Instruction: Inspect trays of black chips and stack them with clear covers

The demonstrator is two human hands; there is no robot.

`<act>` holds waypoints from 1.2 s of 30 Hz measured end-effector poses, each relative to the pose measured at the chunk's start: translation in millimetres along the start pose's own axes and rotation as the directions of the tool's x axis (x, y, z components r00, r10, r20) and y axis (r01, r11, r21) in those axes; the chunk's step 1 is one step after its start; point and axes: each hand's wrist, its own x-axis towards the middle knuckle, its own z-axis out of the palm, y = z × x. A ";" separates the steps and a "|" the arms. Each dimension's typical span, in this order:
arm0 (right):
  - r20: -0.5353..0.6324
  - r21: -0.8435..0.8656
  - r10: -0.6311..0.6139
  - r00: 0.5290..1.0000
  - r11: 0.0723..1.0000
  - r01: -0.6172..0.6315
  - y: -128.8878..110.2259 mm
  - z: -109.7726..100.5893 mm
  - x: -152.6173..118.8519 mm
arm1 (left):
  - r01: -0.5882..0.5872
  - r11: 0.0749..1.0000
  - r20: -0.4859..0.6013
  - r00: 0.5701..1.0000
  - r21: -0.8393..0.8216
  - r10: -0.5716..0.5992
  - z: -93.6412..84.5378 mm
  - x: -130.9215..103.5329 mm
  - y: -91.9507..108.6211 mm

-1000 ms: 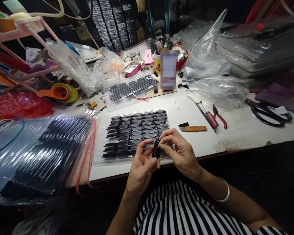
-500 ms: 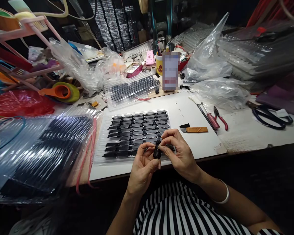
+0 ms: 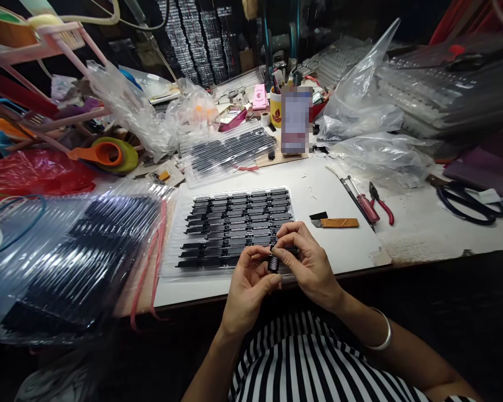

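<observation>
A small black ribbed part (image 3: 273, 262), with a comb-like row of ridges, is held between my two hands above the table's front edge. My left hand (image 3: 251, 285) is closed on its lower end, thumb in front. At its top, the thumb and fingertips of my right hand (image 3: 304, 262) pinch it. Its exact kind I cannot make out, and the fingers hide both ends. Just behind my hands lies a clear plastic tray (image 3: 174, 245) filled with rows of similar black ribbed parts (image 3: 235, 220).
Right of the tray lie a knife with a tan handle (image 3: 339, 223), a red screwdriver (image 3: 366, 206), red-handled pliers (image 3: 381, 204) and dark scissors (image 3: 465, 204). Wrapped trays (image 3: 88, 251) are stacked at left. Behind stand a phone (image 3: 295, 123) and a yellow cup (image 3: 275, 109).
The black ribbed part has turned slightly, and its ridges now face me more. Both hands keep hold of it in nearly the same place. The view has shifted a little.
</observation>
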 end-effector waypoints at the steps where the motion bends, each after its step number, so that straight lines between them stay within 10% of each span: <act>1: 0.005 0.009 0.011 1.000 1.000 -0.011 -0.1 -0.3 0.2 | -0.002 1.000 -0.004 1.000 0.007 0.002 0.1 0.0 -0.3; 36: 0.137 -0.536 -0.510 0.849 0.683 0.496 3.3 -9.8 -11.4 | -0.043 0.994 -0.050 0.998 0.105 0.048 8.8 -2.6 -3.8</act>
